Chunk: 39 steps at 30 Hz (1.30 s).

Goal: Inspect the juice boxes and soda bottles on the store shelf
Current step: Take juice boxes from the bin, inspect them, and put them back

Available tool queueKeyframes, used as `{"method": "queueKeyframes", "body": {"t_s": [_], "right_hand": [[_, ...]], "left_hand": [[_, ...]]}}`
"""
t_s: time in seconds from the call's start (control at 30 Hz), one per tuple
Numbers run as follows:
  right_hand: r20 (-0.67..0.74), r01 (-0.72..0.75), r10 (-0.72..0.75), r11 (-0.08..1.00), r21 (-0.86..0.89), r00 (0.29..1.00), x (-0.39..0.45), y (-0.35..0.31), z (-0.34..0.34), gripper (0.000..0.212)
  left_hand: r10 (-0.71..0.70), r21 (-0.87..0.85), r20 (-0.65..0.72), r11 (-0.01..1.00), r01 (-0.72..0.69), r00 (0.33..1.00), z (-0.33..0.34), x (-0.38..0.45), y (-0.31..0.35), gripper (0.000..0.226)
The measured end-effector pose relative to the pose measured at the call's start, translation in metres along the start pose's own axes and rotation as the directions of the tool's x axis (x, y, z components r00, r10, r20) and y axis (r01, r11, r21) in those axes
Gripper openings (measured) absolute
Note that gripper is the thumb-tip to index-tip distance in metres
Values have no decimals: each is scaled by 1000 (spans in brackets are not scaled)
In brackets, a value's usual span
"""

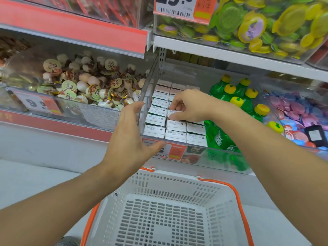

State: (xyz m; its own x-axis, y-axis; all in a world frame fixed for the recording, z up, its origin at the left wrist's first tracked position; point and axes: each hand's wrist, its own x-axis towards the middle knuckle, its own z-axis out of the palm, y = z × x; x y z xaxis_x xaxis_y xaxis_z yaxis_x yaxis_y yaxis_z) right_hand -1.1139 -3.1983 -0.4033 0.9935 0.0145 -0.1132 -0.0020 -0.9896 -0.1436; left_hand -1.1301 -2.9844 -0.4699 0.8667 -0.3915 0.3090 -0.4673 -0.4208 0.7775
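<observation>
Several white-topped juice boxes (160, 119) stand in tight rows inside a clear bin on the middle shelf. My right hand (190, 105) reaches into the rows and its fingers pinch the top of one juice box (173, 113) in the middle column. My left hand (132, 134) hovers at the bin's front left corner, fingers relaxed, thumb near the clear front wall (221, 157), holding nothing. Green soda bottles (236, 96) with yellow caps stand right of the boxes; more lie behind the clear front.
A white plastic basket (168, 208) with orange handles sits below my arms, nothing in it. A bin of jelly cups (85, 84) lies to the left, pink and blue cups (298, 114) to the right, yellow-green cups (257, 23) above. An orange price tag (175, 151) hangs on the bin.
</observation>
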Motion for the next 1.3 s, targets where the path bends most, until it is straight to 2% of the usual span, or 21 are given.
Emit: {"method": "queueKeyframes", "body": {"t_s": [0.13,0.27,0.4,0.53,0.63,0.73,0.8,0.87,0.97,1.03,1.07,1.17,1.23,1.3], "right_hand": [[69,-9,11,999,-33,998,0,4,-4,39],[84,-4,9,998,-65,996,1,-1,-1,33],[80,-21,29,996,-91,996,-3,0,6,36],[18,-18,20,994,-107,1000,-11,-4,7,35],[-93,25,-37,992,-124,995,-25,-11,-2,34],[-286,103,-136,986,-127,948,-50,-17,-16,32],[-420,171,-193,981,-88,887,-70,-18,-24,30],[-511,215,-166,976,39,843,-93,-19,-26,28],[-546,243,-74,939,244,835,-127,-24,-14,24],[-528,260,-14,881,396,849,-143,-28,1,19],[-512,271,33,818,507,858,-150,-29,9,16],[-421,249,202,558,792,884,-164,-28,29,23],[-312,168,288,433,885,905,-174,-23,40,36],[-116,10,319,314,949,941,-180,-21,49,49]], "left_hand": [[-11,-4,1,1000,11,1000,-1,0,2,104],[-21,-1,8,1000,21,1000,-1,1,4,104],[-24,4,20,1000,23,1000,-3,1,6,104],[-28,26,35,999,27,999,-5,2,7,103],[26,115,47,993,-32,999,-5,-2,11,95],[202,187,-13,962,-196,979,2,-10,22,79],[311,119,-80,946,-301,947,3,-14,32,69],[368,5,-115,929,-370,923,-1,-15,44,63],[319,-193,-18,929,-316,948,-5,-20,59,64],[291,-233,85,936,-265,953,2,-28,63,62],[263,-253,129,941,-225,956,8,-32,62,61],[177,-315,188,942,-112,966,18,-45,58,59],[150,-367,215,928,-62,965,22,-51,58,52],[149,-406,213,913,-51,966,22,-55,60,48]]}}
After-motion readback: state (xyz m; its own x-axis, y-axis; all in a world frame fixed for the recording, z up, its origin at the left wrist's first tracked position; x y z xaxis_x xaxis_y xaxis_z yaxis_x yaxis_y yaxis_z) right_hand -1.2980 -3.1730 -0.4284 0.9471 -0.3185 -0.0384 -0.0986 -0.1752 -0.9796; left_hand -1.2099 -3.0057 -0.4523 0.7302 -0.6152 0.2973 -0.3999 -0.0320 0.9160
